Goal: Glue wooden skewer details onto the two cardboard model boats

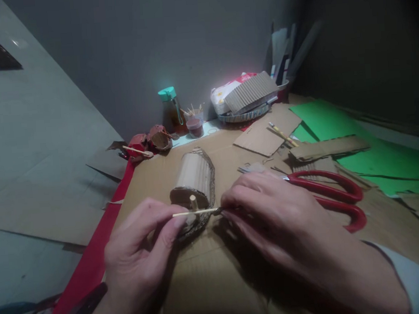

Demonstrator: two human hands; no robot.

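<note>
A thin wooden stick [204, 211] lies level between my hands. Its left end is pinched between thumb and fingers of my left hand [140, 252]. My right hand [283, 223] is closed at the right end, where a small dark piece shows at the fingertips; I cannot make out what it is. Just behind the stick sits a cardboard model [192, 173] with a rounded, ribbed body on a flat cardboard base. A short wooden peg [193, 202] stands up at its front, close to the stick. Red-handled scissors [342, 185] lie beside my right hand, their blades partly covered by it.
Cardboard covers the work surface, with scraps [269, 130] and a green sheet [322, 114] at right. Along the back stand a bottle [173, 114] with a teal lid, a small tub [194, 127], a loaded basket [244, 116] and red pieces [139, 145].
</note>
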